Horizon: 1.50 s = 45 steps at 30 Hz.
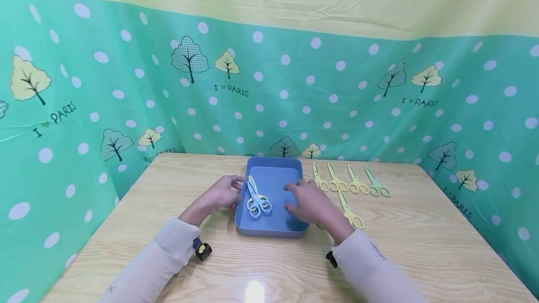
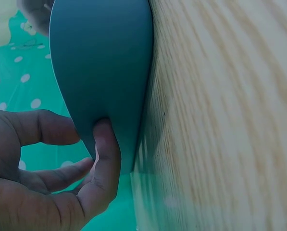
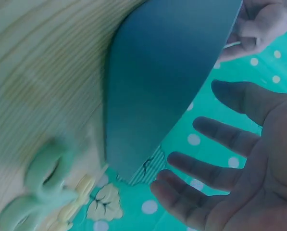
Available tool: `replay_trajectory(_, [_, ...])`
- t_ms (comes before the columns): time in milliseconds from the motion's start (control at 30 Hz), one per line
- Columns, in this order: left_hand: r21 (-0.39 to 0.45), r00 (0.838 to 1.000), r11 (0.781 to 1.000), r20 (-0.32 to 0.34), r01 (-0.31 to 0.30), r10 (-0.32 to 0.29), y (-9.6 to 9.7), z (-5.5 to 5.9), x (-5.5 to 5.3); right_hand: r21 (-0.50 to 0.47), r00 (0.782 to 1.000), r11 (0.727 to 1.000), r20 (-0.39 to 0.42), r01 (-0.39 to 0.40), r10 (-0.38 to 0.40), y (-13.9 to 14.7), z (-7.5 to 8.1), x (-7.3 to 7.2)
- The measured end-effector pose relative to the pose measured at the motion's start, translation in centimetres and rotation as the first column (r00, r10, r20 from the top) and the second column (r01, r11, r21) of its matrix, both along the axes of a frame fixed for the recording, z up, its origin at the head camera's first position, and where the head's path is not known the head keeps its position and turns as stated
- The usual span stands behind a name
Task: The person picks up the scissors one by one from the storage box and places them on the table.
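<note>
A blue rectangular tray lies on the table, with blue scissors overlapping yellow scissors at its left side. My left hand holds the tray's left wall; in the left wrist view its fingers press the outer side and the thumb meets the rim. Over the tray's right side, my right hand hovers with fingers spread and nothing in it. The right wrist view shows those fingers apart from the tray wall. The right hand and forearm partly hide scissors behind them.
Right of the tray, several yellow scissors and green scissors lie in a row. Nearer lies another yellow pair, beside green handles mostly hidden in the head view. A patterned curtain hangs behind the wooden table.
</note>
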<state>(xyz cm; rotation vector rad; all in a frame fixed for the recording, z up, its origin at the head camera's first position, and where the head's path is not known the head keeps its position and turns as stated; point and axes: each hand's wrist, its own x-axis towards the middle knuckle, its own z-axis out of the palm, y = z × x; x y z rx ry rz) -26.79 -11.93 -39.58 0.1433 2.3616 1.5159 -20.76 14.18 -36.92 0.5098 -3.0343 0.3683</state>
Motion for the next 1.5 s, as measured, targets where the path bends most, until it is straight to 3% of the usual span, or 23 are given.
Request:
replay_trajectory(400, [0.002,1.0,1.0,0.0,0.004,-0.004,-0.1,0.1,0.0,0.037,0.987,0.992,0.106,-0.122,0.117,-4.0,-0.9,-0.8])
replay_trajectory(733, [0.0,1.0,1.0,-0.001,0.008,-0.008,0.0,0.1,0.0,0.112,0.973,0.98,0.179,-0.166,0.145,-5.9,-1.4,-1.2])
replay_trajectory(1033, [-0.007,1.0,1.0,-0.011,0.013,-0.013,-0.1,0.1,-0.1,0.197,0.968,0.959,0.182,-0.206,0.171,-7.0,-1.6,-1.7])
replay_trajectory(1500, [-0.01,1.0,1.0,0.003,0.008,-0.008,-0.1,0.2,-0.1,0.238,0.974,0.948,0.127,-0.211,0.185,-7.0,-1.7,-2.0])
